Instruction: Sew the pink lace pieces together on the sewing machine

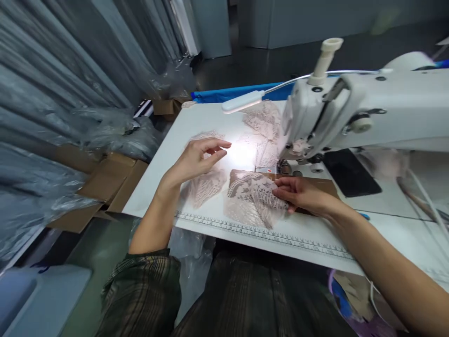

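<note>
My right hand [294, 193] pinches the right edge of a pale pink lace piece [250, 199] that lies near the front of the sewing table. My left hand [201, 158] hovers with thumb and fingers apart, holding nothing. Below and behind it lies another lace piece [206, 187], partly hidden by the hand. More pink lace [264, 124] is spread left of the needle area of a white sewing machine [326, 107]. Under the front lace and my right hand is a brown board or plate [321, 188].
A lit lamp [242, 101] hangs over the table. A black phone-like slab [351, 172] lies beneath the machine arm. A measuring tape strip [245, 228] runs along the front edge. Cardboard boxes [108, 180] and plastic-wrapped goods stand left; a purple-rimmed bin [331, 281] is below right.
</note>
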A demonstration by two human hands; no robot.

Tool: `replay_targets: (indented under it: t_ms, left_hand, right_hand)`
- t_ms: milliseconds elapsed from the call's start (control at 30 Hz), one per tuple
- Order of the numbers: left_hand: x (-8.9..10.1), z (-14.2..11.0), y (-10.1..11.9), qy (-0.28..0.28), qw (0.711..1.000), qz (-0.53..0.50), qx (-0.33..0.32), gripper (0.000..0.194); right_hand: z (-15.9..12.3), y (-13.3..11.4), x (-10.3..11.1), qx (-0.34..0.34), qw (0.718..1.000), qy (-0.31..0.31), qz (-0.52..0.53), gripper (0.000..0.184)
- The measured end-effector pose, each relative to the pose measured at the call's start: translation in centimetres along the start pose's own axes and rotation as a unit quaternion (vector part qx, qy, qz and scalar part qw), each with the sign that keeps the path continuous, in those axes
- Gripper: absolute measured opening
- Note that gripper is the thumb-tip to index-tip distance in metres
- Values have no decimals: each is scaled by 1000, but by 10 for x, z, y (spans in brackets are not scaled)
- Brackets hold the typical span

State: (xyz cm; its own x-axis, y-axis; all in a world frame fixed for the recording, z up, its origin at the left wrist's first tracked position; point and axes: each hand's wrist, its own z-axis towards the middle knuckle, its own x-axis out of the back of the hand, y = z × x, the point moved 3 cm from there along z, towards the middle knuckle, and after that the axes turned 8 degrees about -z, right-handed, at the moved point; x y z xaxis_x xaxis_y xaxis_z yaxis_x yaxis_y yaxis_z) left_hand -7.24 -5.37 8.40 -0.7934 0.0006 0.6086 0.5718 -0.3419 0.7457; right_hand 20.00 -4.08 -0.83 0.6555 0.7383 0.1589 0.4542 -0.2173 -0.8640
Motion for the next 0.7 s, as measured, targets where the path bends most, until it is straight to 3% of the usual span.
replay_targets:
  t_ms: [67, 133, 233, 333, 467, 600, 700]
  left_hand:
    - [23, -20, -8, 31, 998, 43, 29, 30]
    - [35, -42, -21, 33, 992, 89, 80, 27]
    - [30, -71, -41, 12, 979, 138, 147, 26]
    - [17, -89, -51, 7, 976, 148, 157, 24]
    - [12, -101, -53, 4, 983, 33, 178, 24]
    - [22, -106, -57, 44, 965, -123, 225, 30]
    - [29, -106, -61, 88, 951, -181, 235, 36]
  right_hand:
    - [-1, 2, 1, -14, 1000, -1, -7, 56]
    - [-1, 3, 0, -16, 999, -20, -26, 53]
    - [-3, 3, -1, -15, 994, -76, -77, 50]
    - [-6, 3, -2, -6, 986, -117, -119, 46]
    - [-11, 3, -2, 0, 977, -159, -139, 44]
    - [-13, 1, -3, 6, 971, -185, -150, 54]
    - [-14, -1, -4, 12, 970, -185, -159, 56]
